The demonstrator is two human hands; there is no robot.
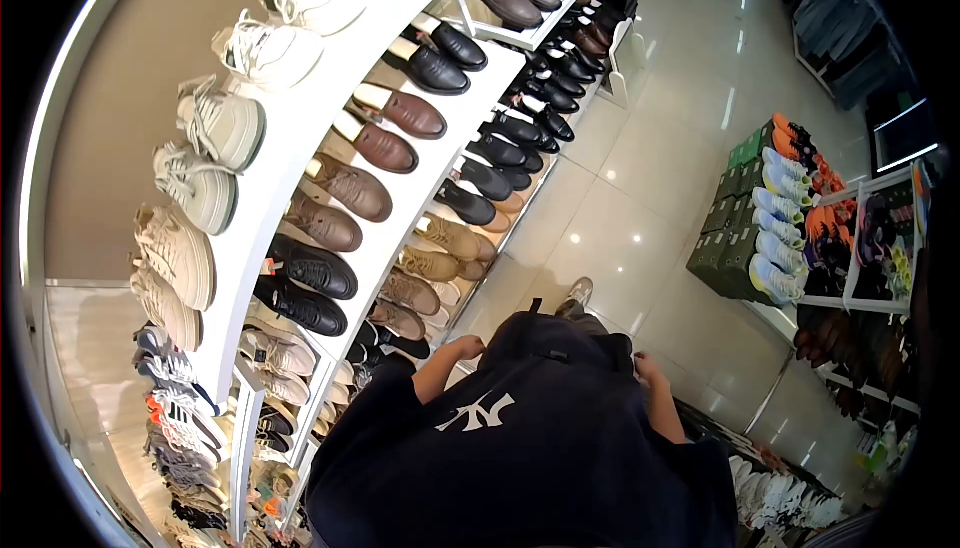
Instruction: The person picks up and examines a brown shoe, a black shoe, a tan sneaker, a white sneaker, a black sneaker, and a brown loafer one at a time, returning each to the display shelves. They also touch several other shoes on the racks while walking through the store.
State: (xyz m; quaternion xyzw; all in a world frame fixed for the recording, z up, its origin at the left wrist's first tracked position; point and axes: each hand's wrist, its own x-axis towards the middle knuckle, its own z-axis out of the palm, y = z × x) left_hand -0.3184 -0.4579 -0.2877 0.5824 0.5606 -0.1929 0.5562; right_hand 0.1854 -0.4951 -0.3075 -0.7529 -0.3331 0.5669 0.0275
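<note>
My left hand [467, 347] is at the left side of a dark, bulky, bag-like thing [525, 340] in front of my body. Its fingers look curled, and what they hold, if anything, is too small to make out. On the other side, my right hand [648, 368] is close to the same dark thing, its fingers also curled and partly hidden. My dark shirt [570, 458] has a white letter logo [477, 412]. Nearest to my left hand are tan and brown shoes [408, 291] on the lower shelf.
A curved white shelf [300, 128] runs along the left, bearing pale sneakers [220, 123] and leather shoes [385, 141]. To the right, running shoes [780, 233] stand on stacked green boxes [727, 238]. Glossy tiles [640, 198] cover the floor ahead; clothes [830, 18] hang far right.
</note>
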